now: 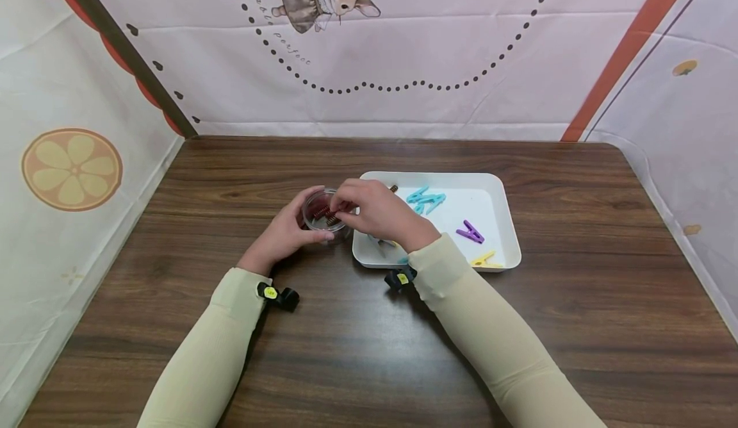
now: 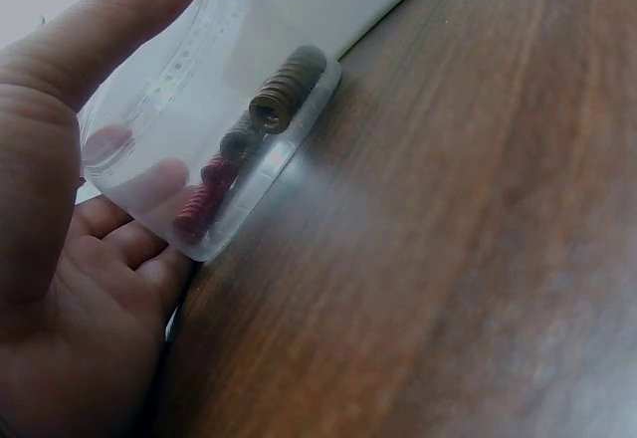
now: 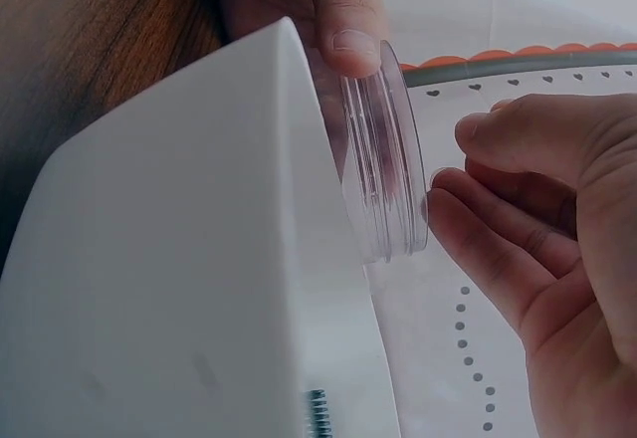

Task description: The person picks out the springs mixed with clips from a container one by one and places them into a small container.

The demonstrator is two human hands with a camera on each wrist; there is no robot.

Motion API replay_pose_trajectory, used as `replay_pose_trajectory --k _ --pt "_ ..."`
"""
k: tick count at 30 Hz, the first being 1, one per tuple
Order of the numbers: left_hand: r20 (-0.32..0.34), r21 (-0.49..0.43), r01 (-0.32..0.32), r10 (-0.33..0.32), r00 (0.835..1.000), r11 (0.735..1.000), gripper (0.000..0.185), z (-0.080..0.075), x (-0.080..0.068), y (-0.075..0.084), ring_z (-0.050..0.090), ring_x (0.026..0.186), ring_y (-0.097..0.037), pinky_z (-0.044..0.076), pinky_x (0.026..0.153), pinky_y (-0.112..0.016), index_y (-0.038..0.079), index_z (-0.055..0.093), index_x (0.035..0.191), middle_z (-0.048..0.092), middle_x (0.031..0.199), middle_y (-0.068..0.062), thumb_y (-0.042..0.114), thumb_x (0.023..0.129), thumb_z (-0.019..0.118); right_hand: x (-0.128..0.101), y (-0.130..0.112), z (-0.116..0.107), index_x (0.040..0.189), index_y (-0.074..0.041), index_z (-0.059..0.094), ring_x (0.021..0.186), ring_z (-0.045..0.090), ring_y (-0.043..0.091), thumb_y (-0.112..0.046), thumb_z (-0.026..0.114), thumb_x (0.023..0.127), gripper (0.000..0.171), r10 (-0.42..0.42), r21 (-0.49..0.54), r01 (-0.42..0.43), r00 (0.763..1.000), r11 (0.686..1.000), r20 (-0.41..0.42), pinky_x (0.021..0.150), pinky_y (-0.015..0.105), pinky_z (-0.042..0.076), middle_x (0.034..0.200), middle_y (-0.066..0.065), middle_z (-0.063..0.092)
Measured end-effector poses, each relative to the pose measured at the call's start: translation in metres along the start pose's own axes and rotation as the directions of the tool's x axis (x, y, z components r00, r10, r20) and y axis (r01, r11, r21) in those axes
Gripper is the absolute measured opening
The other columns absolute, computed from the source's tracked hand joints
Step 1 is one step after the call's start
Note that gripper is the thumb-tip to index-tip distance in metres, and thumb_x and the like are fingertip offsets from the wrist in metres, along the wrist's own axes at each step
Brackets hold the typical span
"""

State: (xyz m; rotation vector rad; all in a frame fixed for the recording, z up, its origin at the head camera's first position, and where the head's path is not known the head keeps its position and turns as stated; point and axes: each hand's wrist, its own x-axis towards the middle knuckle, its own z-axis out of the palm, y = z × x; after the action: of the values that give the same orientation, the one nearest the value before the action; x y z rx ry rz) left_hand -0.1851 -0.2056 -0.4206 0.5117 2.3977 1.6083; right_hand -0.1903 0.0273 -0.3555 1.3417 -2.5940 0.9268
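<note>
A clear round jar stands on the table to the left of the white tray. My left hand grips its side, thumb nearest me. Through the wall in the left wrist view, a bronze coil spring and red springs lie on the jar's bottom. My right hand is at the jar's mouth, its fingertips by the rim. From the right wrist view, its thumb and fingers stand apart beside the rim, and no held thing shows between them.
The white tray holds light-blue clothespins, a purple clothespin and a yellow clothespin. A bronze spring lies near its far edge; a teal spring shows inside. Printed cloth walls surround the wooden table.
</note>
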Motion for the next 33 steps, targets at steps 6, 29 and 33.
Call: replay_pose_trajectory --k 6,29,33 --pt "-0.004 0.029 0.017 -0.017 1.000 0.999 0.088 0.000 0.000 0.001 0.049 0.129 -0.021 0.038 0.109 -0.046 0.023 0.032 0.148 0.048 0.143 -0.001 0.027 0.077 0.083 0.000 0.000 -0.001 0.101 -0.011 0.070 0.085 0.061 0.012 -0.014 0.066 0.092 0.011 -0.003 0.000 0.003 1.000 1.000 -0.010 0.078 0.025 0.052 0.101 -0.001 0.066" --pt "-0.006 0.011 0.003 -0.003 1.000 1.000 0.090 0.000 0.002 -0.004 0.049 0.130 -0.024 0.036 0.110 -0.048 0.021 0.033 0.148 0.047 0.146 -0.007 0.024 0.075 0.085 -0.002 0.004 -0.009 0.097 -0.009 0.070 0.089 0.064 0.010 -0.012 0.065 0.092 0.008 -0.019 0.047 0.024 0.993 0.999 -0.115 0.083 0.030 0.055 0.097 0.000 0.067" --pt "-0.008 0.011 0.005 -0.005 1.000 1.000 0.090 0.000 0.002 -0.005 0.049 0.130 -0.024 0.037 0.110 -0.047 0.022 0.033 0.148 0.047 0.146 -0.007 0.025 0.074 0.085 -0.002 0.004 -0.011 0.097 -0.011 0.070 0.090 0.064 0.010 -0.013 0.066 0.092 0.007 -0.014 0.042 0.019 0.991 0.999 -0.129 0.084 0.029 0.054 0.097 -0.001 0.067"
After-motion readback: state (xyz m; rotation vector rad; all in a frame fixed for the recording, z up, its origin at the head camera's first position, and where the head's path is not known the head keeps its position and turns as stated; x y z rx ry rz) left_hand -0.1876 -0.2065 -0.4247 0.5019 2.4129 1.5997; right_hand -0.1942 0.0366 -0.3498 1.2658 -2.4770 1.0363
